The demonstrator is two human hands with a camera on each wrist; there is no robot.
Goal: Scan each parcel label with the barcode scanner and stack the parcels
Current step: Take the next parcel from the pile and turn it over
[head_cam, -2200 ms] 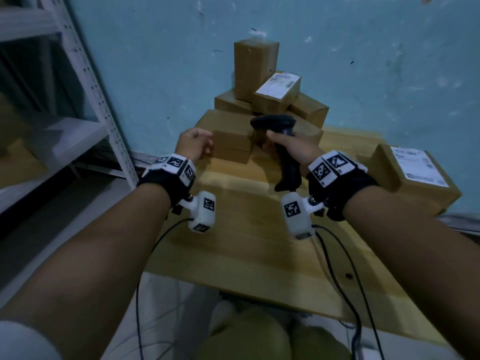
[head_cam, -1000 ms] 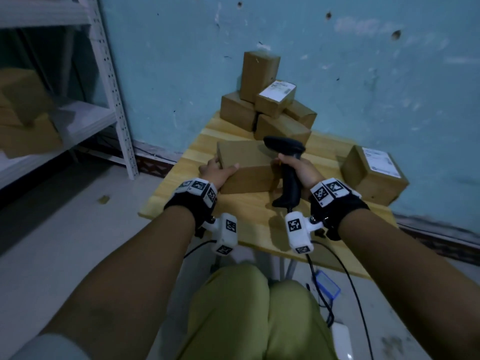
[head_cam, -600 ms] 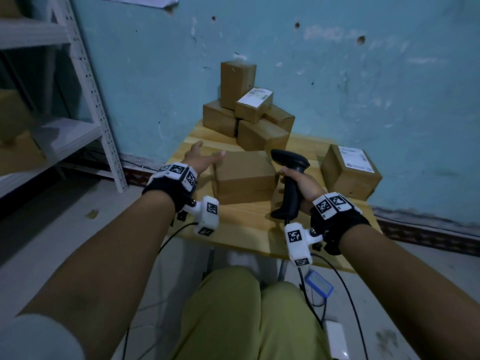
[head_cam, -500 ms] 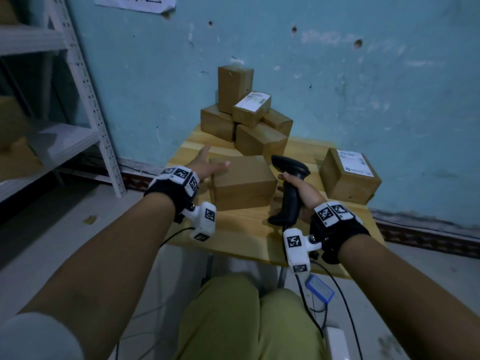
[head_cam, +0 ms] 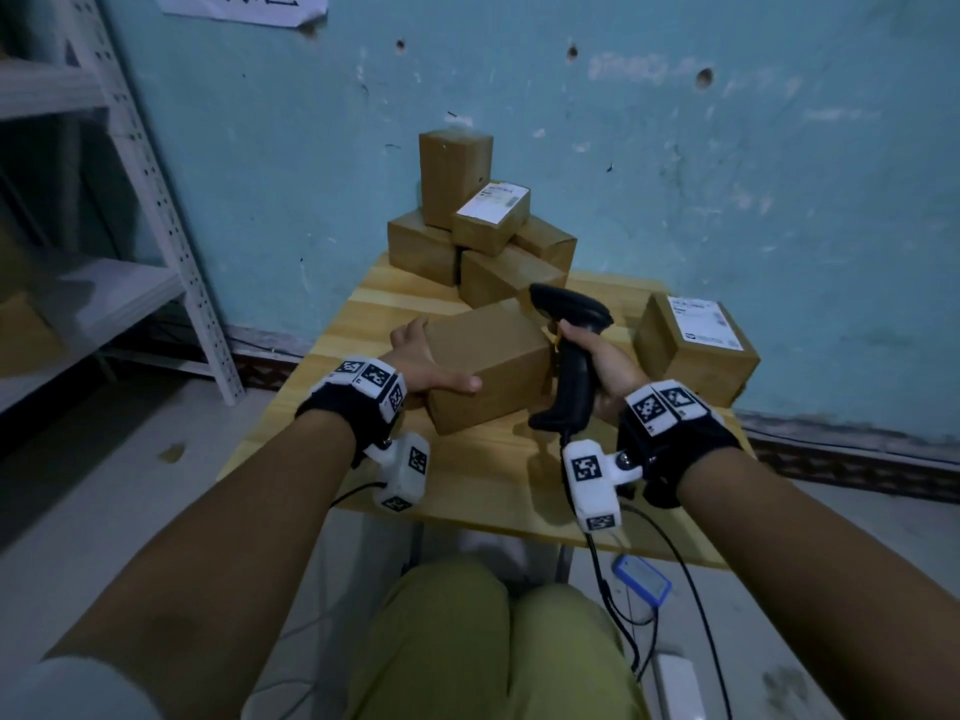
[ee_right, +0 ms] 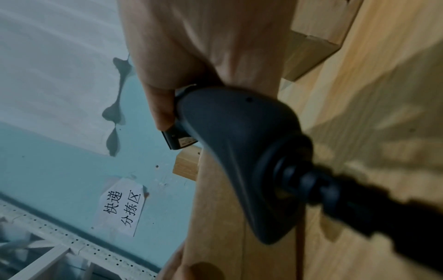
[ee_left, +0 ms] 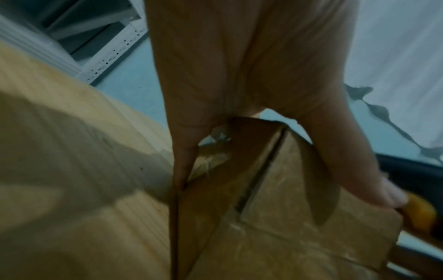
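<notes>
Wooden table: left hand on parcel, scanner in right hand

parcel sorting room: stacked cardboard parcels, metal shelving, wall sign.

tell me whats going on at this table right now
A person is working through parcels at a wooden table. Their left hand grips a plain brown parcel, thumb on its near face; no label shows on it. Their right hand holds a black barcode scanner by the handle beside it. A pile of boxes sits by the wall, and one labelled box stands apart on the right.
</notes>
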